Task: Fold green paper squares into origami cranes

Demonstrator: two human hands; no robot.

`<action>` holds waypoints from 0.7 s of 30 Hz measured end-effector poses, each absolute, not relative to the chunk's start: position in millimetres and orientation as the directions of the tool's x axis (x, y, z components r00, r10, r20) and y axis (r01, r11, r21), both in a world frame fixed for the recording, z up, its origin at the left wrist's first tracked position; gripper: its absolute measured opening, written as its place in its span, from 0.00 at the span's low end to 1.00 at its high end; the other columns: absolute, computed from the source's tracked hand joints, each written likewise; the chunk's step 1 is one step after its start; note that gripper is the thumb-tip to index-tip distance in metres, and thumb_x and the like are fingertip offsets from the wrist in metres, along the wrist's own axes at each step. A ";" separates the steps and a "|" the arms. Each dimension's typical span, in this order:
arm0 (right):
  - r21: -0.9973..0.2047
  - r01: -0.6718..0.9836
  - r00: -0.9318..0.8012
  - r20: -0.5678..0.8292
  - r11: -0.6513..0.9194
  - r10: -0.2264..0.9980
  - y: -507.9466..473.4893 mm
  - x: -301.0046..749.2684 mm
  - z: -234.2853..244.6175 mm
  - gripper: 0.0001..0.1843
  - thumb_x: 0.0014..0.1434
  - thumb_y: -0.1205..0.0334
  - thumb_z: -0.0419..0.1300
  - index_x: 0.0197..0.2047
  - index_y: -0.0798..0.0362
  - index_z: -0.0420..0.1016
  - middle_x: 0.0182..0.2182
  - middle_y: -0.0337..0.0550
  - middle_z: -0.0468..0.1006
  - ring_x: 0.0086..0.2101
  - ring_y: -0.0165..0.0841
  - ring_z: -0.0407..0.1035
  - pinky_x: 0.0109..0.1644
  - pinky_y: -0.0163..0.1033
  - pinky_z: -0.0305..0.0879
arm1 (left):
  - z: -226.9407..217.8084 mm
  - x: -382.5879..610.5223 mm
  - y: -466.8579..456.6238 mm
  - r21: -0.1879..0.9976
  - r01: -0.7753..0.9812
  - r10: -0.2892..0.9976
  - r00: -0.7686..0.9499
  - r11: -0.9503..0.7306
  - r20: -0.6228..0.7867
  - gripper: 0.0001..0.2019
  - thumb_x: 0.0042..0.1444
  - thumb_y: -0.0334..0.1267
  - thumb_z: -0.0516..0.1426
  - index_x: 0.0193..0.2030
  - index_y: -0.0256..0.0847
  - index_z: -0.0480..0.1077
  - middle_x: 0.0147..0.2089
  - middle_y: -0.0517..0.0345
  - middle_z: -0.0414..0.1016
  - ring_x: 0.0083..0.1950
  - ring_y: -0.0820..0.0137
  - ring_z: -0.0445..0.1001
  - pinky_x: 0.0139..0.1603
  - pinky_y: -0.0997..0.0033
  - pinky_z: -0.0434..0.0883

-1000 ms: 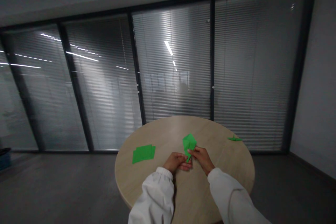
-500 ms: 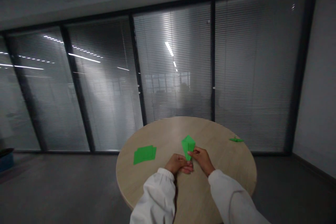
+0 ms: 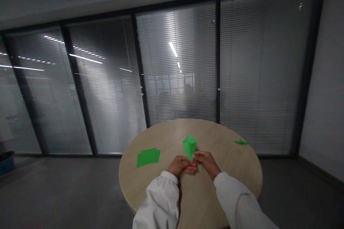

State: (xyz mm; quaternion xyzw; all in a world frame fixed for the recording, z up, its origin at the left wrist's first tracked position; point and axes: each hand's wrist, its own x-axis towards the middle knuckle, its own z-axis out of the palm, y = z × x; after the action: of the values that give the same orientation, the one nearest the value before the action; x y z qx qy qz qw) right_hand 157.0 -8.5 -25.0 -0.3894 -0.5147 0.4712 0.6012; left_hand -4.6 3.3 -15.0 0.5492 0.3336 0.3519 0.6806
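Observation:
A folded green paper (image 3: 189, 144), kite-shaped with a crease down its middle, points its narrow end toward me. My left hand (image 3: 183, 165) grips that narrow tip, thumb on top and fingers curled beneath. From the right, my right hand (image 3: 204, 159) pinches the lower right edge of the same paper with thumb and forefinger. Both hands are just over the middle of the round wooden table (image 3: 220, 189). Exactly how the fingers meet the tip is partly hidden.
Green paper sheets (image 3: 147, 157) lie overlapped on the table's left side. A small folded green paper piece (image 3: 242, 142) rests near the far right edge. Behind the table stands a glass partition with blinds (image 3: 177, 103). A blue container (image 3: 6, 164) is on the floor at far left.
The folded paper has shifted slightly left and away from me, and its centre flap looks narrower. My right hand has moved a little, still pinching the edge; the left stays nearly in place.

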 end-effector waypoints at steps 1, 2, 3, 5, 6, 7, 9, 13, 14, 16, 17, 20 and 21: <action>-0.953 -0.165 0.029 0.253 0.254 0.967 -7.0 157.3 -26.4 0.25 0.34 0.44 0.70 0.29 0.56 0.79 0.26 0.45 0.80 0.30 0.38 0.72 0.36 0.40 0.66 | -15.4 -4.4 3.3 0.982 -0.112 0.840 0.537 0.154 -0.071 0.18 0.38 0.41 0.68 0.33 0.28 0.75 0.32 0.44 0.79 0.32 0.64 0.78 0.39 0.63 0.73; -0.953 -0.164 0.032 0.253 0.255 0.967 -5.6 157.4 -27.7 0.25 0.33 0.45 0.70 0.29 0.56 0.79 0.26 0.46 0.80 0.30 0.38 0.72 0.37 0.41 0.66 | -15.8 -4.1 3.4 0.981 -0.110 0.834 0.547 0.158 -0.073 0.19 0.37 0.42 0.69 0.33 0.28 0.74 0.32 0.44 0.79 0.31 0.64 0.78 0.39 0.63 0.73; -0.954 -0.163 0.034 0.250 0.252 0.968 -4.5 157.4 -28.7 0.25 0.33 0.45 0.70 0.29 0.56 0.79 0.26 0.46 0.80 0.30 0.38 0.72 0.37 0.41 0.66 | -16.2 -3.9 3.5 0.981 -0.110 0.829 0.555 0.161 -0.074 0.19 0.37 0.42 0.69 0.33 0.28 0.74 0.32 0.44 0.79 0.31 0.64 0.78 0.39 0.63 0.73; -0.955 -0.165 0.037 0.242 0.245 0.969 -3.3 157.0 -29.9 0.24 0.33 0.45 0.71 0.29 0.56 0.79 0.26 0.46 0.80 0.29 0.38 0.72 0.36 0.40 0.66 | -16.9 -3.7 3.7 0.980 -0.110 0.820 0.567 0.165 -0.074 0.20 0.37 0.43 0.69 0.33 0.28 0.74 0.32 0.44 0.79 0.31 0.63 0.78 0.38 0.63 0.73; -0.955 -0.169 0.034 0.240 0.242 0.970 -3.3 156.6 -29.9 0.24 0.33 0.46 0.71 0.29 0.56 0.79 0.26 0.46 0.80 0.28 0.37 0.71 0.36 0.40 0.66 | -17.2 -3.7 3.9 0.980 -0.108 0.816 0.573 0.167 -0.076 0.20 0.37 0.42 0.69 0.33 0.29 0.74 0.32 0.44 0.79 0.31 0.63 0.78 0.38 0.63 0.73; -0.955 -0.171 0.032 0.239 0.241 0.970 -3.7 156.3 -29.7 0.24 0.33 0.46 0.71 0.29 0.56 0.79 0.26 0.45 0.80 0.28 0.37 0.71 0.35 0.40 0.66 | -17.4 -3.8 4.0 0.980 -0.106 0.812 0.578 0.169 -0.078 0.19 0.37 0.42 0.69 0.33 0.29 0.74 0.32 0.44 0.79 0.32 0.63 0.78 0.38 0.64 0.73; -0.955 -0.164 0.025 0.245 0.245 0.969 -5.4 155.8 -28.3 0.23 0.34 0.46 0.70 0.30 0.56 0.79 0.25 0.45 0.80 0.28 0.37 0.71 0.35 0.40 0.66 | -17.7 -4.0 4.2 0.980 -0.103 0.805 0.588 0.172 -0.080 0.19 0.37 0.42 0.69 0.33 0.29 0.75 0.32 0.44 0.79 0.32 0.64 0.78 0.37 0.64 0.73; -0.956 -0.126 0.037 0.262 0.265 0.964 -9.1 156.0 -24.2 0.23 0.35 0.44 0.69 0.28 0.56 0.79 0.24 0.44 0.79 0.28 0.37 0.71 0.34 0.39 0.65 | -16.7 -3.9 3.8 0.981 -0.097 0.812 0.578 0.167 -0.081 0.20 0.39 0.45 0.68 0.34 0.28 0.75 0.32 0.42 0.79 0.33 0.63 0.79 0.39 0.64 0.73; -0.955 -0.123 0.048 0.267 0.271 0.963 -9.5 156.2 -23.5 0.23 0.35 0.44 0.69 0.28 0.55 0.79 0.24 0.44 0.79 0.28 0.37 0.71 0.34 0.39 0.65 | -16.1 -3.8 3.7 0.981 -0.101 0.817 0.571 0.166 -0.080 0.21 0.40 0.46 0.67 0.34 0.28 0.75 0.33 0.42 0.79 0.33 0.63 0.79 0.40 0.63 0.73; -0.952 -0.126 0.074 0.271 0.278 0.960 -9.9 156.3 -22.5 0.23 0.35 0.44 0.69 0.27 0.55 0.79 0.24 0.43 0.79 0.28 0.36 0.70 0.34 0.39 0.65 | -14.9 -3.5 3.6 0.980 -0.116 0.826 0.560 0.160 -0.068 0.22 0.42 0.49 0.65 0.34 0.28 0.75 0.33 0.40 0.79 0.33 0.62 0.79 0.40 0.63 0.73; -0.951 -0.132 0.082 0.270 0.279 0.959 -10.0 156.2 -22.3 0.22 0.35 0.44 0.69 0.27 0.55 0.78 0.24 0.43 0.79 0.28 0.36 0.70 0.34 0.39 0.65 | -14.4 -3.4 3.6 0.980 -0.124 0.831 0.554 0.152 -0.059 0.23 0.42 0.50 0.65 0.34 0.28 0.75 0.33 0.40 0.79 0.33 0.62 0.79 0.40 0.63 0.73; -0.950 -0.163 0.075 0.259 0.268 0.963 -10.9 155.1 -21.9 0.22 0.35 0.45 0.69 0.27 0.55 0.78 0.24 0.43 0.78 0.28 0.35 0.70 0.35 0.39 0.65 | -13.4 -3.3 3.9 0.986 -0.127 0.845 0.534 0.110 -0.025 0.23 0.41 0.50 0.65 0.34 0.28 0.75 0.33 0.40 0.79 0.32 0.62 0.79 0.38 0.63 0.73; -0.950 -0.176 0.059 0.250 0.257 0.966 -11.7 154.7 -21.7 0.22 0.35 0.45 0.69 0.27 0.55 0.78 0.24 0.42 0.78 0.27 0.35 0.69 0.35 0.38 0.65 | -13.3 -3.3 4.0 0.988 -0.125 0.849 0.528 0.095 -0.015 0.23 0.40 0.50 0.66 0.33 0.28 0.75 0.32 0.40 0.79 0.32 0.61 0.79 0.38 0.64 0.73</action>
State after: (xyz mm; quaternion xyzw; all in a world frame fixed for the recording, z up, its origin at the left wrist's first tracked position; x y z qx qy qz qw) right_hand 154.7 -11.7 -21.7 -0.3926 -0.5031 0.4663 0.6126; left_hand -3.3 4.0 -13.3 0.5649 0.3207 0.3653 0.6668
